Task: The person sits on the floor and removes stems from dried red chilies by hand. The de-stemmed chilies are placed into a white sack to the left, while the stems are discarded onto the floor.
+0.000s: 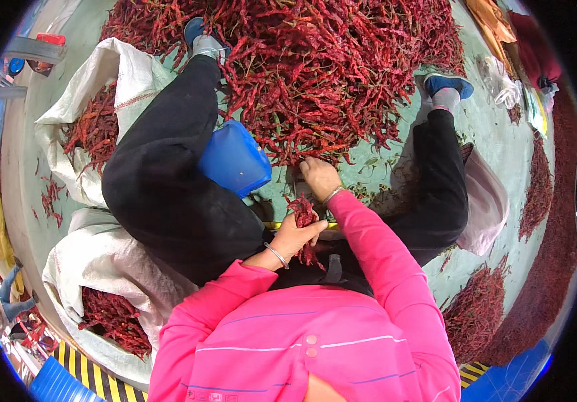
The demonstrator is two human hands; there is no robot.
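My left hand [296,236] is closed around a bunch of dried red chillies [304,211] in front of my waist, the thumb across them. My right hand [320,177] is farther forward, at the near edge of a large heap of dried red chillies [313,85]. Its fingers are bent down at the heap; whether they hold a chilli cannot be told. A blue plastic container [235,158] lies tilted against my left leg, left of the right hand. Loose stems and bits [368,191] are scattered on the pale green floor beside the right hand.
Two white woven sacks [140,75] [97,246] with chillies stand at the left. Smaller chilli piles [476,306] lie at the right, near a long reddish strip [554,241]. My outstretched legs flank the heap. Plastic bags [499,83] lie at the upper right.
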